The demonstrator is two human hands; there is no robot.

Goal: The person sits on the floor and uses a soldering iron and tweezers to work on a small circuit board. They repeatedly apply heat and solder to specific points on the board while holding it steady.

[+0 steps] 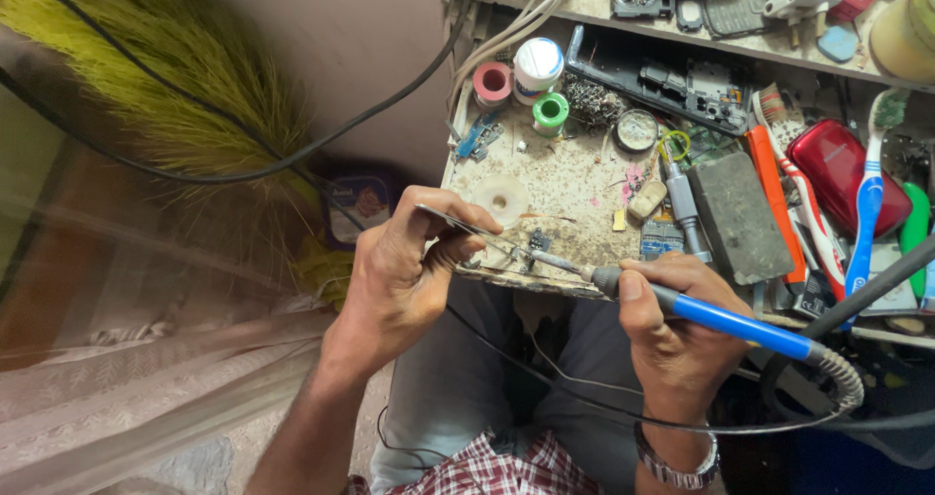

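The right hand (672, 320) is gripping a blue-handled soldering iron (682, 305) like a pen, fingers closed round the grey collar, and its tip is coming down onto a small circuit board (534, 244) lying at the near edge of the cluttered desk (575, 179). The left hand (409, 266) is pinching a pair of metal tweezers (467, 227) between thumb and fingers; their points are reaching in from the left to the same spot on the board, just beside the iron's tip.

Judging from this, the joint is being worked right now, and doing it well is mostly a matter of steadiness — both wrists are wanting support on the desk edge or the knees, since the board is sitting near the lip and could slip off. The tweezers should be holding the part flat while the tip is touching pad and lead together, briefly, not dragging across neighbouring contacts. The iron's black cord (838, 378) is looping beside the right wrist, so it is worth keeping slack there.

Behind the work, solder spools (493, 83), a white jar (538, 65), toothbrushes (867, 198) and a red phone (836, 169) are crowding the desk.
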